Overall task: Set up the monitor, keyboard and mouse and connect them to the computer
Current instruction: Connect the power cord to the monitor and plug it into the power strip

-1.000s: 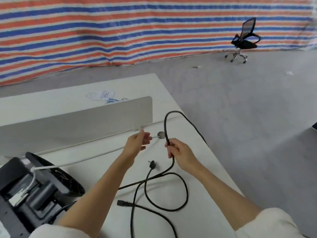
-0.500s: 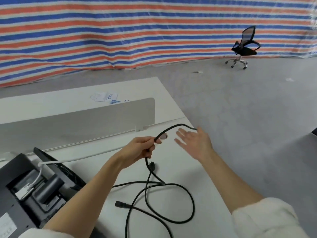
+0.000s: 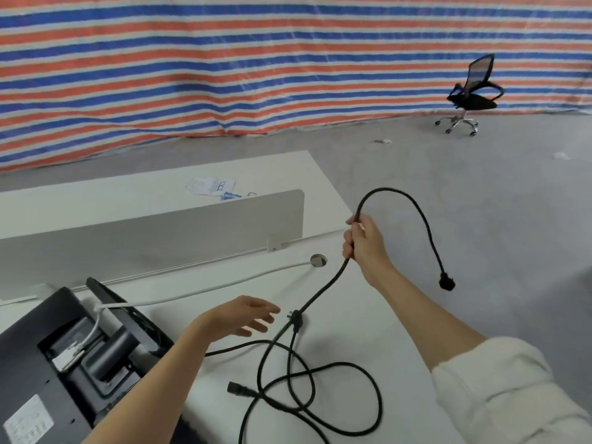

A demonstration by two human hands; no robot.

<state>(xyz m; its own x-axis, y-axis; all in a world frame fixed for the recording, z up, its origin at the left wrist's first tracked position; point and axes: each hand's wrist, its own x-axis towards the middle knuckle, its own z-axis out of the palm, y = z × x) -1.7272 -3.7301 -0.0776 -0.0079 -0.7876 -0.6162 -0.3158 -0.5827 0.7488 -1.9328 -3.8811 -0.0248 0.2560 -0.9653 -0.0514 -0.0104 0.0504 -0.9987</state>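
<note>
Sorting leads: right hand (image 3: 363, 243) fingers closed round black power cable (image 3: 323, 291), left hand (image 3: 243, 317) open, empty; monitor (image 3: 48, 357) face-down at 8 o'clock on worktop (image 3: 336, 322), connections judged barely begun.

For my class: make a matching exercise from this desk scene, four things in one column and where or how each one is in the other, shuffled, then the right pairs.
Things:
1. black cable
2. white cable
3. office chair
4. left hand

States:
A. open, holding nothing
B. standing on the floor by the striped tarp
C. gripped in the right hand
D. running across the desk to the round hole

Pairs: 1-C, 2-D, 3-B, 4-A
</note>
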